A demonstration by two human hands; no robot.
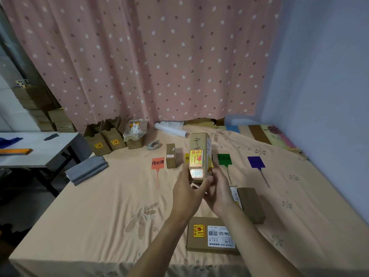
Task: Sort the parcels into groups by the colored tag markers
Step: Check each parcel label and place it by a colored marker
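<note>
Both hands hold one tall cardboard parcel with a yellow-red fragile sticker, raised above the bed. My left hand grips its lower left side and my right hand its lower right. Coloured tag markers lie in a row on the sheet: orange tag, yellow tag mostly hidden behind the held parcel, green tag, purple tag. A small upright parcel stands between the orange and yellow tags. A flat parcel lies near me, and a brown parcel lies to its right.
Open cardboard boxes stand at the bed's far left by the curtain, with a white roll and tape nearby. Folded grey cloth lies on the left edge. A white table stands left of the bed.
</note>
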